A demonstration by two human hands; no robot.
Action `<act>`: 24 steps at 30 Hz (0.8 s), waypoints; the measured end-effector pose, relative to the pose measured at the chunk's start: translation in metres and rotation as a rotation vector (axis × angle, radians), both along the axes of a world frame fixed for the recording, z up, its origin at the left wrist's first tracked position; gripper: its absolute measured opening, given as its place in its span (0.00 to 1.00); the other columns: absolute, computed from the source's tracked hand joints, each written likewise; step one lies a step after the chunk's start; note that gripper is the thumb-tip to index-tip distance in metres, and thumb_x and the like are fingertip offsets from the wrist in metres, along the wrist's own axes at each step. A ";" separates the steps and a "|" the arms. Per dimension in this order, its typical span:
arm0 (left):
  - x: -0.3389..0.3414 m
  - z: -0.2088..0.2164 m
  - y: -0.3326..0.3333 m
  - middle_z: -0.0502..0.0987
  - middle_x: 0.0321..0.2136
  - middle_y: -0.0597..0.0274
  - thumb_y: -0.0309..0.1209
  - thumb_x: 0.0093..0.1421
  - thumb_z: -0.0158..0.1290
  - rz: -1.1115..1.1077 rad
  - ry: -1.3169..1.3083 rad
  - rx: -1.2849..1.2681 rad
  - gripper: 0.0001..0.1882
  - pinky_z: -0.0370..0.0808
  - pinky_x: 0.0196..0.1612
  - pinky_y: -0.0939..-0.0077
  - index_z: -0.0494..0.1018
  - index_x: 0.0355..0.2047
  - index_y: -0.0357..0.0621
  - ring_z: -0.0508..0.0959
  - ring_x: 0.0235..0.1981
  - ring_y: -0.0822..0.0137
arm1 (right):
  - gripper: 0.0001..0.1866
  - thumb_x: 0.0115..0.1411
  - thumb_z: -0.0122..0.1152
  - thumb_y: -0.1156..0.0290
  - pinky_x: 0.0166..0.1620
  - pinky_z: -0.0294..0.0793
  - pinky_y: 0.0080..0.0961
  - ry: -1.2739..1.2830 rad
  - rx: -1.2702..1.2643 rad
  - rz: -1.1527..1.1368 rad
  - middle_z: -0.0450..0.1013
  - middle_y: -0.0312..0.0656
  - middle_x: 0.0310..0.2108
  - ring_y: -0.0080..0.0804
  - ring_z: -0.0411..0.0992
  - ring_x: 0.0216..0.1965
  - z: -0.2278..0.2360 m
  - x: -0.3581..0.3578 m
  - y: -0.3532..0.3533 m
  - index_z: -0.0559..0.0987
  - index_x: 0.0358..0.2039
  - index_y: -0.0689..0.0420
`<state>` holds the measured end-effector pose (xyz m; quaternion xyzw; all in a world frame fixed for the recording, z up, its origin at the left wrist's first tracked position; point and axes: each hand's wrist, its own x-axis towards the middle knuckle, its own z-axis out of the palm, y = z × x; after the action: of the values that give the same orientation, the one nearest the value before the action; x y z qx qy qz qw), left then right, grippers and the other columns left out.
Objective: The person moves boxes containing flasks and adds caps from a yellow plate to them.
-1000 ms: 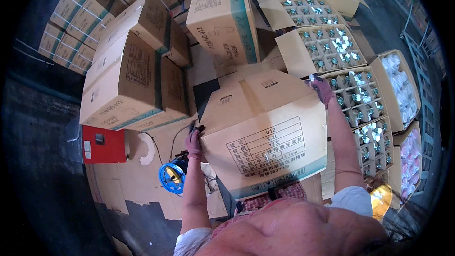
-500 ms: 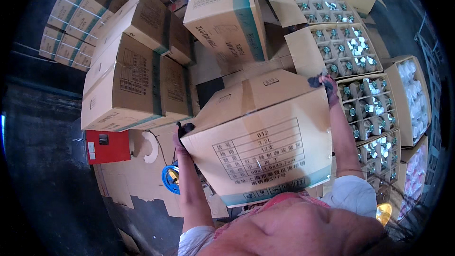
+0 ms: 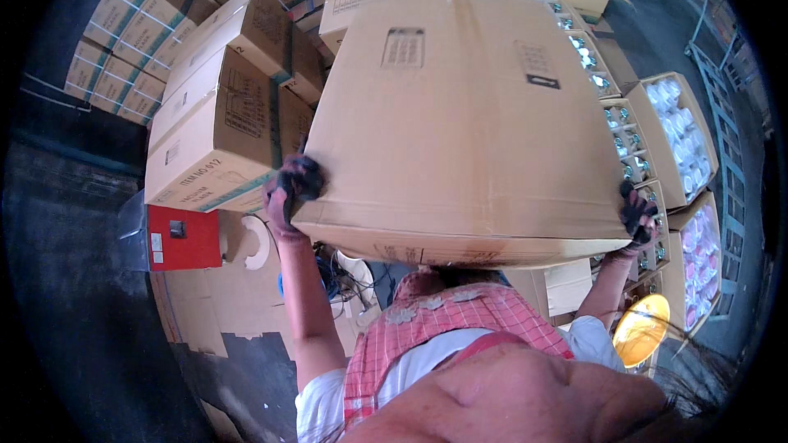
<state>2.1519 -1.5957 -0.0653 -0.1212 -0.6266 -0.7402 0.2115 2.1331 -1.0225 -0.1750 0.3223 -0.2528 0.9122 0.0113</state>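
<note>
While I watch from afar, the left hand [image 3: 294, 189] and right hand [image 3: 636, 217] each clasp a lower corner of the raised cardboard box [image 3: 460, 115]. Left of the left hand sits a red box [image 3: 182, 238].

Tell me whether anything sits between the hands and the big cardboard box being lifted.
Nothing visible does. The left hand grips the big cardboard box at its lower left corner, and the right hand grips its lower right corner, both in dark gloves pressed directly against the cardboard.

Both gloved hands [image 3: 293, 189] grip a raised cardboard box [image 3: 460, 115].
</note>
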 end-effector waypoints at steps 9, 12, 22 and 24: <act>-0.170 -0.005 0.089 0.71 0.16 0.53 0.35 0.42 0.44 -0.357 0.186 0.028 0.16 0.61 0.42 0.66 0.68 0.11 0.32 0.68 0.29 0.58 | 0.18 0.51 0.42 0.58 0.57 0.42 0.41 0.232 0.298 -0.375 0.63 0.41 0.45 0.39 0.52 0.53 0.008 0.046 0.061 0.66 0.39 0.56; -0.255 -0.017 0.135 0.70 0.18 0.54 0.38 0.43 0.46 -0.417 -0.026 0.164 0.17 0.62 0.40 0.70 0.68 0.12 0.33 0.68 0.29 0.60 | 0.16 0.52 0.42 0.56 0.57 0.39 0.39 0.178 0.359 -0.507 0.65 0.41 0.43 0.37 0.52 0.53 -0.014 0.019 0.099 0.68 0.33 0.56; -0.455 -0.015 0.201 0.67 0.17 0.60 0.37 0.45 0.48 -0.799 -0.191 0.194 0.15 0.64 0.35 0.75 0.65 0.12 0.37 0.67 0.29 0.63 | 0.18 0.52 0.38 0.52 0.52 0.51 0.43 -0.223 -0.009 -1.203 0.68 0.40 0.35 0.39 0.64 0.41 0.058 -0.086 -0.031 0.70 0.29 0.52; -0.490 -0.013 0.197 0.70 0.20 0.59 0.37 0.45 0.48 -0.732 -0.186 0.122 0.14 0.66 0.30 0.79 0.68 0.16 0.36 0.70 0.27 0.67 | 0.18 0.52 0.38 0.52 0.51 0.51 0.43 -0.165 -0.030 -1.158 0.68 0.40 0.35 0.39 0.64 0.41 0.068 -0.120 -0.052 0.70 0.29 0.52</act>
<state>1.6622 -1.3990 -0.0786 -0.2565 -0.5133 -0.8105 -0.1175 2.0131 -1.0747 -0.1071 0.0592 -0.3749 0.7829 0.4930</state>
